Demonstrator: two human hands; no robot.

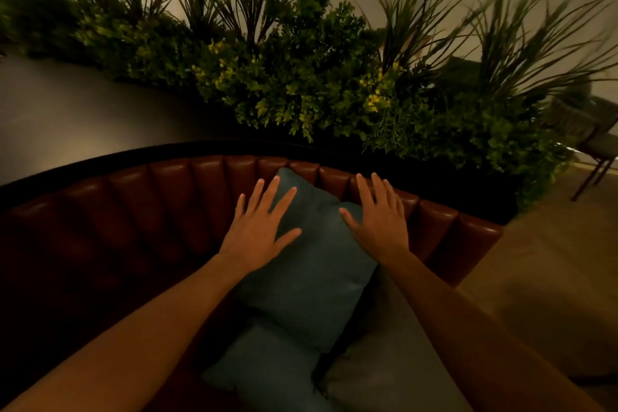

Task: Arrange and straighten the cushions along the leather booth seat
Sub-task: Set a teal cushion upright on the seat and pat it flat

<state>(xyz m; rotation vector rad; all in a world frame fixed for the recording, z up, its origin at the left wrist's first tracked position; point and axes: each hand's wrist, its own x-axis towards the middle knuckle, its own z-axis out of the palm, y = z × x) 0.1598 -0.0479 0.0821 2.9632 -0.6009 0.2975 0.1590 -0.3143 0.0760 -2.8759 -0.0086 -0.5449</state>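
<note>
A teal cushion (311, 264) leans against the tufted brown leather booth back (140, 207). My left hand (261, 224) lies flat with fingers spread on its upper left edge. My right hand (378, 214) is spread over its upper right corner, partly on the booth back. Neither hand grips anything. A second teal cushion (267, 368) lies below the first, partly under it. A grey cushion (391, 358) sits to the right, beneath my right forearm.
A dense row of green plants (317, 84) stands right behind the booth. The booth's right end (475, 251) meets a pale floor (548, 278). A chair (592, 140) stands at the far right. A dark ledge (83, 110) runs behind the booth on the left.
</note>
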